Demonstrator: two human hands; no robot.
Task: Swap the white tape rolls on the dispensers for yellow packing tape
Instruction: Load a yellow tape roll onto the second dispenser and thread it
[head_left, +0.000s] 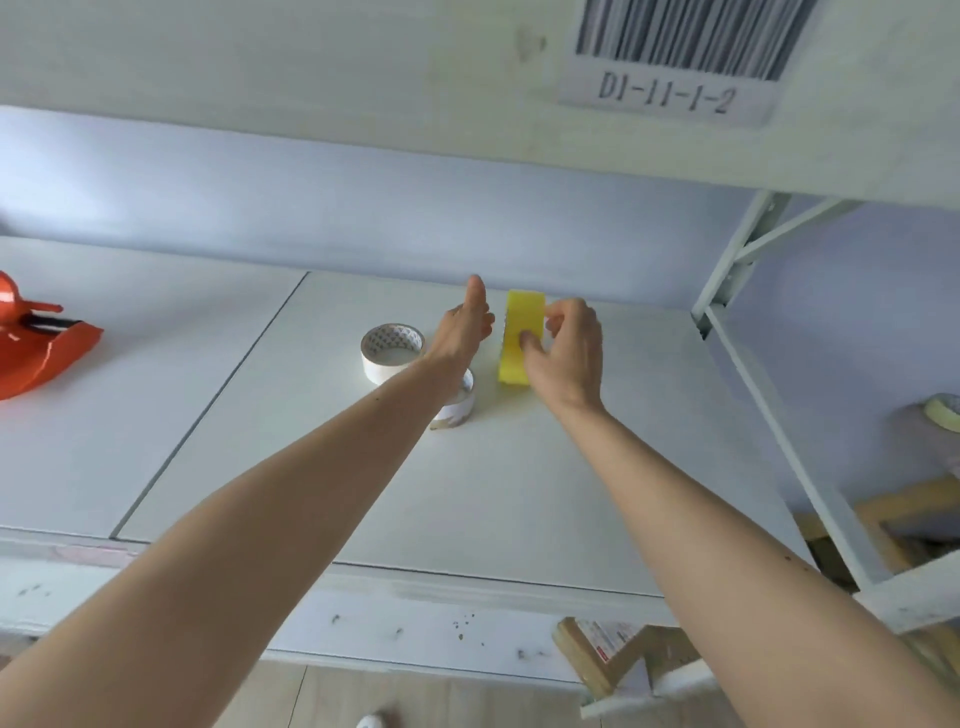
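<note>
A yellow packing tape roll (519, 332) stands on edge on the white shelf (260, 415), seen side-on. My right hand (563, 353) grips it from the right, thumb on its face and fingers over its rim. My left hand (465, 325) hovers just left of the yellow roll with its fingers apart, holding nothing. A white tape roll (387, 353) lies flat to the left of that hand. A second white roll (460, 402) lies nearer me, partly hidden under my left forearm. A red tape dispenser (36, 348) sits at the shelf's far left edge.
An upper shelf beam with a barcode label (670, 62) hangs overhead. A white upright and brace (737, 270) bound the shelf on the right. Beyond it, another tape roll (945, 410) and wooden pieces (883, 514) lie lower down. Cardboard (613, 654) sits below the shelf front.
</note>
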